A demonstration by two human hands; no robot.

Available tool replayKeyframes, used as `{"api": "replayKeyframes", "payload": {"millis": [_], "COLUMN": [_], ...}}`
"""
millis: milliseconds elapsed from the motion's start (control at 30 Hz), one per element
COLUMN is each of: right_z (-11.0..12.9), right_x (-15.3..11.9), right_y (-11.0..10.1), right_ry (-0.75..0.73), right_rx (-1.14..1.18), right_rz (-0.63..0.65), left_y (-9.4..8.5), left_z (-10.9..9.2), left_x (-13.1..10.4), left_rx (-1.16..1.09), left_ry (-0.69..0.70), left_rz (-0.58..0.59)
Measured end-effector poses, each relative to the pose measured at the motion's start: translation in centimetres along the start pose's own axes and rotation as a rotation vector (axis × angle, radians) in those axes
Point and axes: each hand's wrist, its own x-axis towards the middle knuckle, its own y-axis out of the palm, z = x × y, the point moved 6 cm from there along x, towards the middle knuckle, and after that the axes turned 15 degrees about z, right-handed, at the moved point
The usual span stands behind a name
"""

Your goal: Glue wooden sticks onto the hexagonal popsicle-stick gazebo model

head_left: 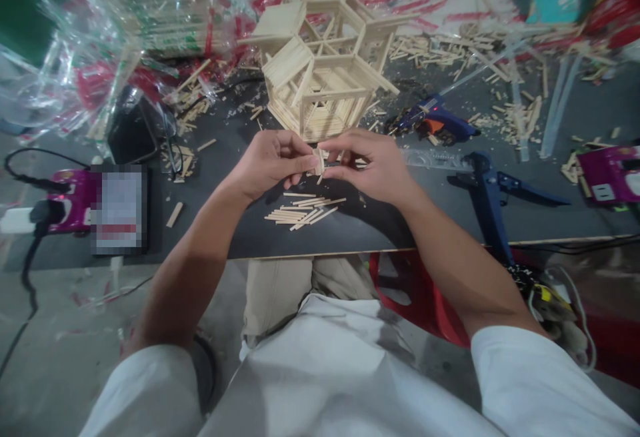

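Observation:
My left hand [277, 162] and my right hand [367, 162] meet over the dark tabletop, both closed with thumb and fingers pinched. Between their fingertips is a small piece of pale wooden sticks [321, 162], partly covered by the fingers. Just below lies a loose pile of short wooden sticks [300, 212]. Right behind my hands stands a many-sided wooden stick structure [330, 94], like a small house frame with slanted panels flaring outward at the top.
A blue glue gun [445, 120] with an orange trigger lies right of the structure. Farther right are a dark blue tool with a handle [487, 190] and clear glue sticks [555, 110]. Wood scraps, plastic wrap [115, 77], a phone [120, 210] and purple power strips [613, 174] surround.

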Motion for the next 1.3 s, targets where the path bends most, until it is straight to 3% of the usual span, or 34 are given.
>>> {"api": "replayKeyframes", "payload": {"millis": [533, 867, 1133, 1300], "right_z": [0.1, -0.9, -1.3, -0.6], "right_x": [0.0, 0.1, 0.4, 0.5], "right_y": [0.2, 0.2, 0.6, 0.5], "right_ry": [0.008, 0.114, 0.199, 0.192], "right_rx": [0.001, 0.285, 0.322, 0.247], "right_rz": [0.039, -0.033, -0.171, -0.178], "left_y": [0.2, -0.2, -0.6, -0.5], "left_z": [-0.1, -0.3, -0.5, -0.5], "left_x": [0.0, 0.6, 0.5, 0.5], "left_rx": [-0.032, -0.016, 0.052, 0.041], "left_ry": [-0.003, 0.063, 0.105, 0.116], "left_rz": [0.020, -0.068, -0.173, -0.188]}}
